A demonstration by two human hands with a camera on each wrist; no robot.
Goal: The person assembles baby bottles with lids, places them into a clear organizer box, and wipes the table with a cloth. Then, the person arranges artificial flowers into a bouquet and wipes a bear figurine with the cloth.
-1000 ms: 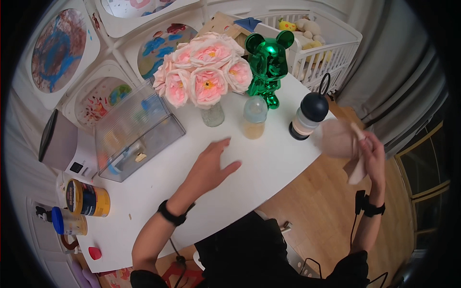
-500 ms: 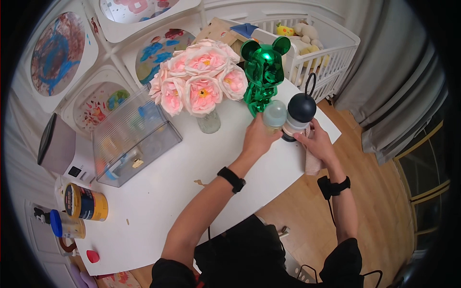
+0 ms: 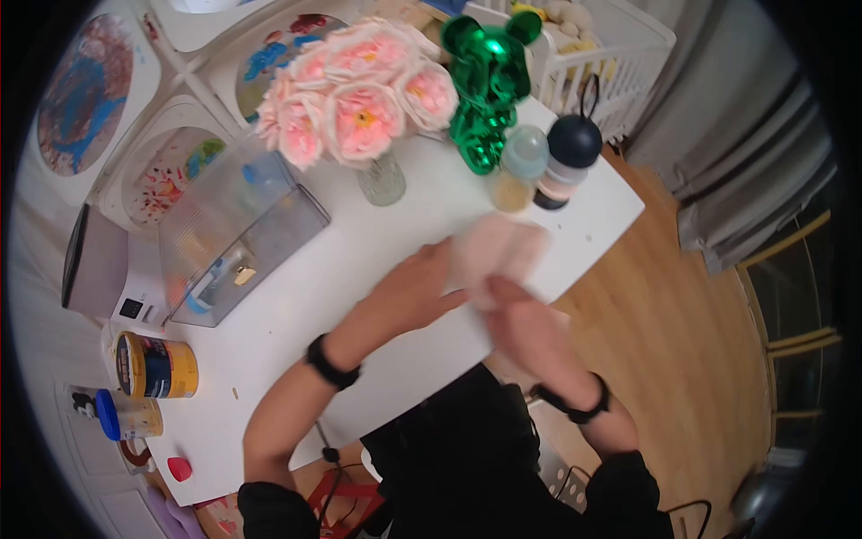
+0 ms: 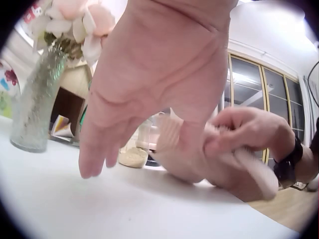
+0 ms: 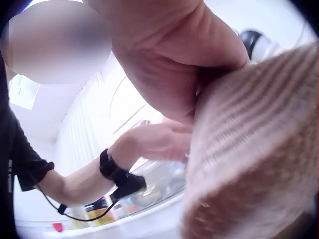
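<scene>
A pale pink ribbed cloth (image 3: 503, 247) is in my right hand (image 3: 530, 332), pinched between thumb and fingers and blurred by motion over the table's front part. The right wrist view shows the ribbed cloth (image 5: 249, 144) bulging out from under the hand. My left hand (image 3: 409, 292) hovers just left of the cloth, palm down with fingers extended; in the left wrist view the fingers of this hand (image 4: 144, 89) point down over the white tabletop, holding nothing. Beyond the cloth stand a baby bottle (image 3: 523, 162) with a pale dome cap and a dark-capped bottle (image 3: 573, 148), side by side.
A glass vase (image 3: 382, 180) of pink flowers and a shiny green bear figure (image 3: 485, 99) stand at the back. Left are a clear lidded box (image 3: 260, 251), a yellow tub (image 3: 166, 364) and a blue-lidded jar (image 3: 130, 416). The white table (image 3: 296, 377) ends above a wooden floor.
The baby bottle has shifted right, beside the dark-capped bottle. Both hands have drawn back from the bottles; my right hand has brought the cloth leftward over the table's front.
</scene>
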